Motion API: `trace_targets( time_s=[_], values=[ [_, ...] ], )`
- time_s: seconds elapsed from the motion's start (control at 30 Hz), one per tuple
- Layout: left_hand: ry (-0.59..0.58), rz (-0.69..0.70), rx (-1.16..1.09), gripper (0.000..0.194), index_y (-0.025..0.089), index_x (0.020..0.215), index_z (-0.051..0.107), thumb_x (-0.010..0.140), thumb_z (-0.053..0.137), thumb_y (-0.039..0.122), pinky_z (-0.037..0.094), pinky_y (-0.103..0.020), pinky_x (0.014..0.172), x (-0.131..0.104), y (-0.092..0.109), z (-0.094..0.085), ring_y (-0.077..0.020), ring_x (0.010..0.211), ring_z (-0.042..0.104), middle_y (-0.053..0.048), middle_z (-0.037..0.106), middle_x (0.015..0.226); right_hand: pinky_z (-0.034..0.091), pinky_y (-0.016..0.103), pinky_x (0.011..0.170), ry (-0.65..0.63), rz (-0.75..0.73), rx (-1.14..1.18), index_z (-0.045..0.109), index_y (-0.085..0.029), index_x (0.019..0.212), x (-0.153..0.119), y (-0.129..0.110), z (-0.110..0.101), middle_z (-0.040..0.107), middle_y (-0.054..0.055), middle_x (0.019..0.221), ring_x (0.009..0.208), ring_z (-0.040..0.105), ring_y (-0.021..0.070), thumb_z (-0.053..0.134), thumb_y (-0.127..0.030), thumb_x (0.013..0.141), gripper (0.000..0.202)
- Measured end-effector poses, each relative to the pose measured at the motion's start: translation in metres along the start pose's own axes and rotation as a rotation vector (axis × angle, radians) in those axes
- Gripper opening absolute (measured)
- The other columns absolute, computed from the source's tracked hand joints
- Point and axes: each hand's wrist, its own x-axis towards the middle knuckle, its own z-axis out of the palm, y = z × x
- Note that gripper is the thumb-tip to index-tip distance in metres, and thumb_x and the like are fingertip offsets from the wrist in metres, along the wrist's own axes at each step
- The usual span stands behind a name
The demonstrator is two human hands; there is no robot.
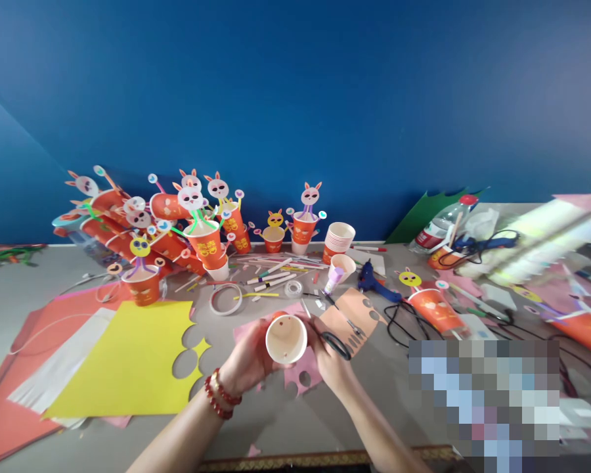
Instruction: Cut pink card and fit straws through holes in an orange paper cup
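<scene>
You've got a paper cup in front of you, held over the table around the middle of its near edge, mouth tipped toward you so the pale inside shows. Your left hand, the one with the red bead bracelets, has its fingers curled round the cup's left side. Your right hand is up by the other side, fingers bent in close; the tips are partly hidden, so can't tell how far they're closed or if they're gripping. The black-handled scissors are right beside that hand, can't say if they touch. Beneath is a pink cutout sheet, with peach paper to the right. Toward the table's left edge there's a yellow sheet with round holes. Along the back edge you've got a crowd of bunny-topped cups, then a cup stack, with a blue glue gun nearer you.
</scene>
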Motion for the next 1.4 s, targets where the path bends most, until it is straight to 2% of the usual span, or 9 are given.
trace_targets(
  time_s=[0.27, 0.43, 0.63, 0.93, 1.03, 1.13, 1.2, 1.27, 1.4],
  values=[
    [0.03, -0.029, 0.216, 0.047, 0.019, 0.112, 0.063, 0.088, 0.056, 0.058, 0.06, -0.031, 0.053, 0.001, -0.002, 0.003, -0.024, 0.077, 0.071, -0.009, 0.069, 0.09, 0.06, 0.033, 0.076, -0.051, 0.142, 0.012, 0.071, -0.024, 0.108, -0.01, 0.011, 0.006, 0.076, 0.005, 0.077, 0.075, 0.073, 0.0229, 0.044, -0.014, 0.09, 0.034],
    [0.194, -0.01, 0.269, 0.048, 0.018, 0.104, 0.064, 0.081, 0.065, 0.06, 0.051, -0.021, 0.05, 0.005, 0.0, 0.003, -0.0147, 0.062, 0.064, -0.003, 0.065, 0.079, 0.058, 0.035, 0.087, -0.022, 0.147, 0.022, 0.071, -0.021, 0.107, -0.01, 0.017, -0.006, 0.077, 0.009, 0.095, 0.093, 0.072, 0.0255, 0.047, -0.025, 0.093, 0.029],
    [0.261, 0.167, 0.502, 0.059, 0.028, 0.131, 0.052, 0.084, 0.058, 0.064, 0.044, -0.018, 0.049, 0.005, -0.004, 0.005, -0.0127, 0.063, 0.06, -0.002, 0.065, 0.093, 0.057, 0.028, 0.071, 0.007, 0.122, -0.018, 0.068, -0.02, 0.113, -0.013, 0.003, -0.029, 0.072, 0.005, 0.072, 0.065, 0.07, 0.02, 0.04, -0.036, 0.101, 0.035],
    [0.109, 0.115, 0.647, 0.068, 0.024, 0.145, 0.038, 0.091, 0.045, 0.064, 0.055, -0.028, 0.06, -0.007, -0.007, 0.013, -0.0245, 0.092, 0.068, -0.013, 0.064, 0.122, 0.05, 0.023, 0.065, 0.025, 0.042, -0.192, 0.069, -0.02, 0.099, -0.024, 0.001, -0.017, 0.074, 0.004, 0.083, 0.071, 0.07, 0.0183, 0.052, -0.022, 0.089, 0.02],
    [0.051, 0.294, 0.956, 0.068, 0.025, 0.147, 0.037, 0.092, 0.045, 0.063, 0.056, -0.045, 0.089, -0.012, 0.002, 0.006, -0.0342, 0.129, 0.05, -0.016, 0.044, 0.148, 0.049, 0.023, 0.063, 0.099, 0.102, -0.187, 0.067, -0.019, 0.09, -0.019, 0.005, -0.021, 0.072, 0.004, 0.076, 0.068, 0.068, 0.0184, 0.05, -0.026, 0.09, 0.018],
    [-0.032, 0.584, 1.449, 0.086, 0.025, 0.15, 0.032, 0.079, 0.066, 0.063, 0.035, -0.059, 0.112, -0.018, 0.011, 0.003, -0.0389, 0.146, 0.024, -0.017, 0.029, 0.158, 0.045, 0.022, 0.056, 0.114, 0.14, -0.168, 0.063, -0.019, 0.078, -0.015, 0.007, -0.022, 0.063, 0.001, 0.062, 0.057, 0.06, 0.0164, 0.05, -0.035, 0.092, 0.025],
    [-0.135, 0.692, 1.675, 0.096, 0.025, 0.151, 0.028, 0.074, 0.076, 0.055, 0.029, -0.062, 0.114, -0.023, 0.015, 0.007, -0.0394, 0.145, 0.026, -0.018, 0.034, 0.156, 0.04, 0.022, 0.05, 0.078, 0.158, -0.138, 0.058, -0.019, 0.071, -0.014, 0.005, -0.019, 0.054, -0.002, 0.056, 0.053, 0.053, 0.0145, 0.05, -0.04, 0.093, 0.031],
    [-0.19, 0.756, 1.799, 0.084, 0.025, 0.149, 0.031, 0.079, 0.075, 0.041, 0.035, -0.058, 0.112, -0.026, 0.016, 0.011, -0.0356, 0.138, 0.039, -0.016, 0.047, 0.147, 0.037, 0.021, 0.046, 0.038, 0.187, -0.077, 0.054, -0.02, 0.069, -0.013, 0.002, -0.015, 0.049, -0.004, 0.054, 0.05, 0.05, 0.0132, 0.05, -0.042, 0.094, 0.034],
    [-0.055, 0.785, 1.833, 0.061, 0.024, 0.136, 0.046, 0.08, 0.072, 0.028, 0.047, -0.047, 0.102, -0.031, 0.024, 0.001, -0.0308, 0.122, 0.056, -0.013, 0.061, 0.129, 0.042, 0.021, 0.051, -0.019, 0.17, 0.044, 0.059, -0.02, 0.078, -0.014, -0.006, -0.015, 0.056, -0.003, 0.058, 0.049, 0.052, 0.0127, 0.044, -0.044, 0.098, 0.035]
  ],
)
